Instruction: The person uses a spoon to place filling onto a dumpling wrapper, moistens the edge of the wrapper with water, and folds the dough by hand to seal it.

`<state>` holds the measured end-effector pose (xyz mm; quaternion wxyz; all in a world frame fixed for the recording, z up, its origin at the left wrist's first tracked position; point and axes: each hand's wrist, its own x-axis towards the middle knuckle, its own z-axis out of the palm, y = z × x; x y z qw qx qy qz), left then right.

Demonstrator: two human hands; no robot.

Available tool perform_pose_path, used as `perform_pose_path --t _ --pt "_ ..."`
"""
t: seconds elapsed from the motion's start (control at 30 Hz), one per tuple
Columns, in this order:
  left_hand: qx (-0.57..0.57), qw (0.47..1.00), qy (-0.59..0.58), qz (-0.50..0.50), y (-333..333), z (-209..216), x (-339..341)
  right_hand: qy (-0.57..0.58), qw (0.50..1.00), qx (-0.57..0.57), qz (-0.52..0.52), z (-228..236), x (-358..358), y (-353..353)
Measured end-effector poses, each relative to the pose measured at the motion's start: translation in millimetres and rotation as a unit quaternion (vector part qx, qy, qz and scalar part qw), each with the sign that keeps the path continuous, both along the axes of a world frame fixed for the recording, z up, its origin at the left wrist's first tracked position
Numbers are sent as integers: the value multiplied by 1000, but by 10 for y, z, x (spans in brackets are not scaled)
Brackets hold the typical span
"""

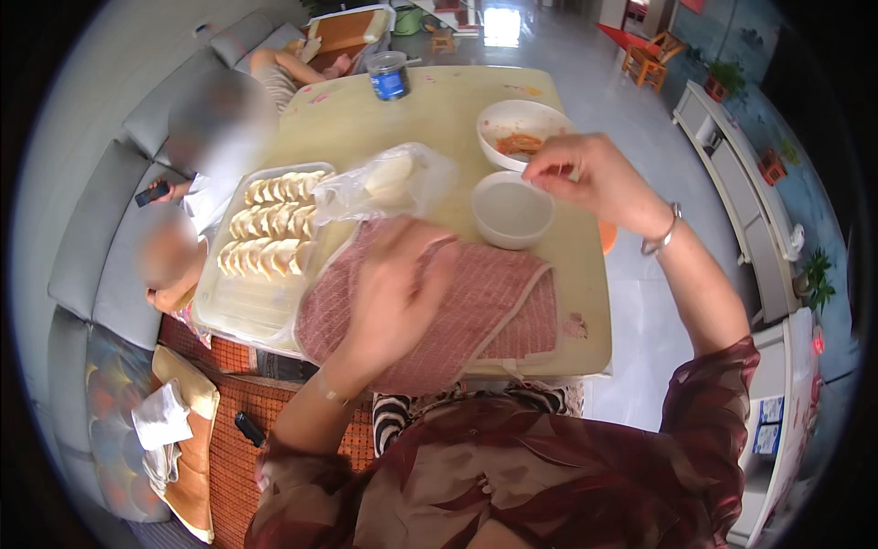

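Note:
My left hand [402,284] is over a pink checked cloth [489,302] at the table's near edge. Motion smears its fingers, so what they hold cannot be made out. Raised above the rim of a small white bowl [514,212], my right hand [594,178] has its fingers bent together; anything between them is hidden. Behind it stands a larger white bowl [498,117] with some orange-brown food inside. A clear plastic bag [421,178] with pale round dough wrappers [390,174] lies beyond the cloth. To the left, a plastic tray [247,316] carries rows of folded dumplings [273,220].
A blue-labelled jar [389,78] stands at the table's far edge. Two people sit along the grey sofa [101,229] on the left, one with a phone [151,193]. A long white cabinet [736,174] and a wooden chair [649,64] are on the right.

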<state>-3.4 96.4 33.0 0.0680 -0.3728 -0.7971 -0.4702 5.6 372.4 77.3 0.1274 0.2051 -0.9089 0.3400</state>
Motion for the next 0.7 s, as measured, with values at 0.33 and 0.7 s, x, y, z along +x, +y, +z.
perform_pose_path --t 0.33,0.7 --pt "43 968 219 -116 590 -402 -328 57 951 257 163 -103 -1412 -796" --pt "141 965 196 -105 609 -450 -238 56 915 331 224 -148 -1612 -1000"
